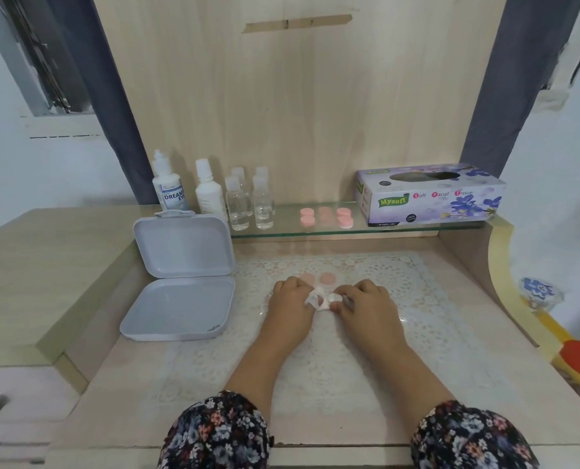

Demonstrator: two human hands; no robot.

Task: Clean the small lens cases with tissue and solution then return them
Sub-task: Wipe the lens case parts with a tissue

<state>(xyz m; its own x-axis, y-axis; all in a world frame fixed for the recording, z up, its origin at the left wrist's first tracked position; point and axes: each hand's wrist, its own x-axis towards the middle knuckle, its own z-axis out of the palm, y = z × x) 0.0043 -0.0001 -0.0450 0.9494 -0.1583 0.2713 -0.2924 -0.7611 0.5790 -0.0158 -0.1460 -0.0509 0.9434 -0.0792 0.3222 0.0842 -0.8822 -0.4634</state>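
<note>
Your left hand (290, 296) and right hand (366, 299) rest close together on the lace mat (400, 319) of the worktop (119, 394). Both sets of fingers are curled in around a bit of white tissue (319, 299), pinching it between them; a lens case inside it is too hidden to make out. Just beyond your fingers, touching the mat, lie two pink caps (319, 279), side by side. Farther beyond, on the glass shelf (400, 228), sit six more pink lens cases (326, 216) in two rows. To the right of those stands the tissue box (430, 196). Left of your fingers an open pale storage case (180, 275) lies with its lid tilted up. Behind it on the shelf stand two white solution bottles (187, 191) and several small clear bottles (251, 203). Your floral sleeves (214, 431) show at the near edge.
</note>
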